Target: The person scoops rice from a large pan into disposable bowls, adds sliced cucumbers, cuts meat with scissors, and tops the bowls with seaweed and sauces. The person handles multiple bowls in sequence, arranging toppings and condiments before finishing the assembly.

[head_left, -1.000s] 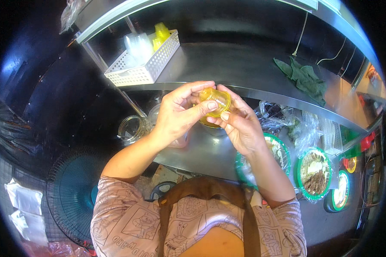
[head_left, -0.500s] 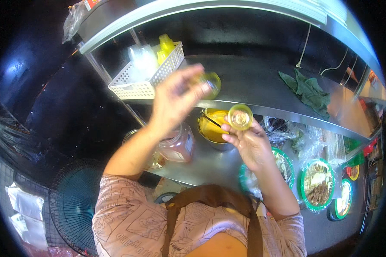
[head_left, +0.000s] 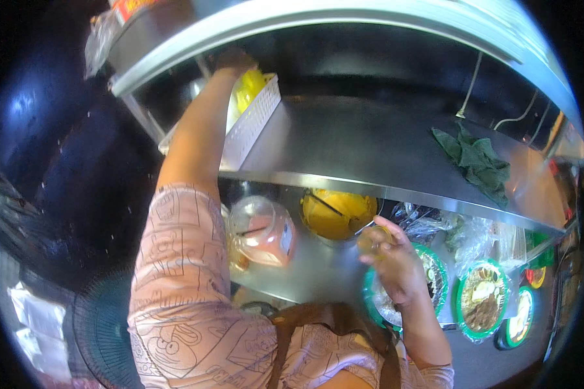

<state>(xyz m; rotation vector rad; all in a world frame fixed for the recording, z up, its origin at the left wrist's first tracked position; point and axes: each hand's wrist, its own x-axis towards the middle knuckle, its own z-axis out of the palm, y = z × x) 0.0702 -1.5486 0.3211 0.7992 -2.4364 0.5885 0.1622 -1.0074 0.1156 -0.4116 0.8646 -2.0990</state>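
My left arm stretches up to the far left, and my left hand (head_left: 235,59) is over the back of the white perforated basket (head_left: 253,129). That hand is dark and smeared, so its fingers do not show clearly. Beside it in the basket are yellow plastic cups (head_left: 248,91). Lower and to the right, my right hand (head_left: 396,262) has its fingers closed round a small see-through yellowish cup (head_left: 372,241). This hand is above the green-rimmed trays, just right of a container of yellow sauce (head_left: 337,214) with a dark handle lying across it.
A steel shelf (head_left: 344,139) runs across the far side, with a crumpled green cloth (head_left: 477,162) on its right. Below it stand a clear jar of pinkish contents (head_left: 263,233) and green-rimmed trays of food (head_left: 459,292). A fan (head_left: 104,324) is at lower left.
My left hand has gone from the middle, where it held a yellowish cup, up to the basket. My right hand has moved down and slightly right with its cup, which has tilted.
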